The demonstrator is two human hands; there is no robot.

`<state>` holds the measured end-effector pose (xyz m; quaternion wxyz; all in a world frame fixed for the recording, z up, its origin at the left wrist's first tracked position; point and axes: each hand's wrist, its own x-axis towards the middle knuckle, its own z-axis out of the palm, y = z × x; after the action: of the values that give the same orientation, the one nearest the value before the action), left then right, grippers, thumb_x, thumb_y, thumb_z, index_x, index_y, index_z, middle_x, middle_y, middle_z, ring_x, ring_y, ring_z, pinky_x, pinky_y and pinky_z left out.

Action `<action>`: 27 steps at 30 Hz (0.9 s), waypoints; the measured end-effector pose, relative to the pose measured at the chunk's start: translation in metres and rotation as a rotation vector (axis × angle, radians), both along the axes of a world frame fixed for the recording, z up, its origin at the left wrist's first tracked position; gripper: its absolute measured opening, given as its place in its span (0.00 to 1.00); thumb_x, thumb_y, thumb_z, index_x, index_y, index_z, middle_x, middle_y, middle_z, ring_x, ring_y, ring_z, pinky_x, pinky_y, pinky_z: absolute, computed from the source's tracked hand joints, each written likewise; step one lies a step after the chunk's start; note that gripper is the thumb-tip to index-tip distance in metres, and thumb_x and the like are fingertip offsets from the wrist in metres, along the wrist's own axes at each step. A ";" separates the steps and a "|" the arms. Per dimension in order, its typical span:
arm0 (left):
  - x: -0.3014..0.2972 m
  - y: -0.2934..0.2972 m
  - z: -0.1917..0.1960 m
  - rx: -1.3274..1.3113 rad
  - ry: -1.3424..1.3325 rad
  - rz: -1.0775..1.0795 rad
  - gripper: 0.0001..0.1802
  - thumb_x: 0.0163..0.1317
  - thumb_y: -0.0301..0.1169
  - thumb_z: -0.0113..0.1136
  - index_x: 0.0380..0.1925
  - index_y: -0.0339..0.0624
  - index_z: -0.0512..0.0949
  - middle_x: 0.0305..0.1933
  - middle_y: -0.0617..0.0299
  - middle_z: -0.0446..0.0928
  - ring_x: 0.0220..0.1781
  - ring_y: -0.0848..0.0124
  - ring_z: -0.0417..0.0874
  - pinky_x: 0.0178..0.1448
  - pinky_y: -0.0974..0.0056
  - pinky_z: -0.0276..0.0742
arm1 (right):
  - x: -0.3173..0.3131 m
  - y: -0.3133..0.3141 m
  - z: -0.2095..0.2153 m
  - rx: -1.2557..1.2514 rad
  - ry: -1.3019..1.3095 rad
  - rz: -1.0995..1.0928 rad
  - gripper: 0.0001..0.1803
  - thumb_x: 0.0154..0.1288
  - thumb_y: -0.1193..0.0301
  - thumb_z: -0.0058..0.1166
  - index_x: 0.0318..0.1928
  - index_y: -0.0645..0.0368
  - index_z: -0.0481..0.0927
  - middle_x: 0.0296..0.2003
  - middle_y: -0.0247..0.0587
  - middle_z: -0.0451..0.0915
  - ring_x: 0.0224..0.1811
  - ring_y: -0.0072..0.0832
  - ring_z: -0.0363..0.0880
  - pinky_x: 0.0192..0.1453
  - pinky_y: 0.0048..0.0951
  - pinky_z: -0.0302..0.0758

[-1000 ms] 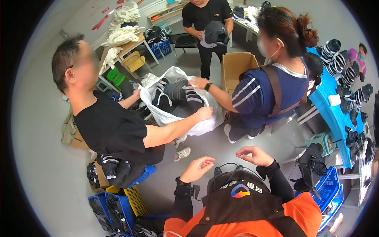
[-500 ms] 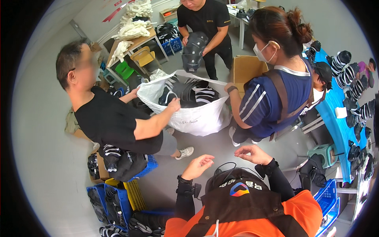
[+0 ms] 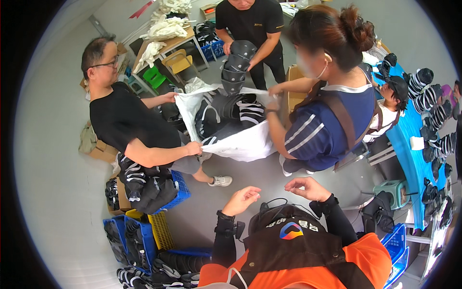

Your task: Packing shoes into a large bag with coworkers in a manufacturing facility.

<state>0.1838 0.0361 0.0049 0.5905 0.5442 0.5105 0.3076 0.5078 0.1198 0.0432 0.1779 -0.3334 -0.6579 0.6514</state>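
My left hand [image 3: 242, 200] and my right hand [image 3: 308, 189] are raised in front of my chest, fingers loosely bent and apart. Both are empty, with a gap between them. Beyond them hangs a large white woven sack [image 3: 243, 144], its mouth held wide by a person in black [image 3: 127, 125] on the left and a person in a blue top [image 3: 337, 115] on the right. Inside lie several black padded pieces [image 3: 226, 113] with white straps. Over the far rim, another person in black [image 3: 248, 21] holds a stack of dark curved pads [image 3: 236, 67].
To the left stand blue crates [image 3: 139, 241] and a yellow crate [image 3: 163, 231] with black pieces in and around them. A blue-covered table [image 3: 409, 149] carries more strapped pieces on the right. A green stool [image 3: 392, 192] stands before it. White gloves [image 3: 166, 29] are heaped on a far table.
The stacked pads have come lower, over the sack's mouth. The left person's near hand has moved down along the rim, opening the sack wider. My hands stay nearly still.
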 end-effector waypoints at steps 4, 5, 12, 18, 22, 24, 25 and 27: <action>-0.004 0.000 -0.016 0.006 -0.024 -0.010 0.17 0.75 0.34 0.57 0.58 0.37 0.77 0.43 0.61 0.85 0.43 0.74 0.83 0.52 0.66 0.79 | 0.002 -0.004 -0.001 0.008 -0.026 0.002 0.11 0.72 0.76 0.56 0.52 0.62 0.83 0.46 0.38 0.87 0.50 0.23 0.84 0.57 0.29 0.79; -0.009 0.002 -0.026 -0.021 -0.098 0.017 0.19 0.75 0.34 0.57 0.60 0.37 0.75 0.43 0.60 0.85 0.42 0.75 0.83 0.50 0.67 0.79 | 0.003 -0.006 -0.003 0.008 -0.028 0.003 0.11 0.72 0.76 0.56 0.52 0.62 0.83 0.46 0.38 0.87 0.50 0.23 0.84 0.57 0.29 0.79; -0.045 0.027 -0.061 -0.134 -0.042 0.260 0.22 0.76 0.36 0.56 0.64 0.39 0.70 0.43 0.60 0.84 0.36 0.77 0.81 0.44 0.71 0.76 | -0.001 -0.016 0.000 0.057 -0.021 0.014 0.11 0.72 0.76 0.57 0.52 0.62 0.83 0.46 0.38 0.87 0.50 0.23 0.84 0.58 0.29 0.79; -0.036 0.026 -0.069 -0.124 -0.168 0.214 0.22 0.76 0.40 0.55 0.63 0.39 0.72 0.44 0.62 0.84 0.38 0.77 0.81 0.45 0.71 0.76 | 0.010 -0.027 -0.005 0.082 -0.016 -0.053 0.11 0.72 0.73 0.58 0.52 0.60 0.84 0.44 0.33 0.88 0.45 0.21 0.84 0.54 0.26 0.78; -0.036 0.016 -0.083 -0.210 -0.150 0.168 0.21 0.77 0.40 0.54 0.63 0.40 0.73 0.45 0.62 0.83 0.39 0.77 0.81 0.46 0.71 0.77 | 0.012 -0.036 -0.008 0.062 -0.021 -0.061 0.12 0.71 0.74 0.58 0.53 0.61 0.83 0.46 0.35 0.88 0.48 0.21 0.84 0.54 0.25 0.78; -0.035 0.014 -0.082 -0.225 -0.153 0.166 0.21 0.77 0.39 0.54 0.63 0.40 0.73 0.45 0.62 0.83 0.39 0.78 0.82 0.46 0.71 0.77 | 0.014 -0.038 -0.009 0.054 -0.018 -0.075 0.12 0.71 0.75 0.58 0.53 0.61 0.83 0.46 0.35 0.88 0.49 0.21 0.84 0.53 0.25 0.78; -0.037 0.013 -0.083 -0.216 -0.157 0.166 0.21 0.77 0.39 0.54 0.63 0.40 0.73 0.45 0.62 0.83 0.39 0.77 0.81 0.47 0.71 0.77 | 0.013 -0.040 -0.009 0.036 -0.013 -0.073 0.13 0.71 0.75 0.58 0.54 0.61 0.83 0.46 0.35 0.88 0.49 0.21 0.84 0.53 0.25 0.78; -0.038 0.009 -0.083 -0.214 -0.164 0.173 0.21 0.76 0.40 0.54 0.62 0.41 0.74 0.45 0.62 0.83 0.40 0.77 0.81 0.47 0.71 0.76 | 0.011 -0.041 -0.011 0.042 -0.010 -0.073 0.12 0.71 0.74 0.58 0.53 0.60 0.83 0.46 0.35 0.88 0.48 0.21 0.85 0.53 0.26 0.78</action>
<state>0.1457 0.0453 -0.0779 0.6560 0.4054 0.5352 0.3447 0.5192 0.0787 0.0319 0.2052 -0.3569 -0.6595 0.6289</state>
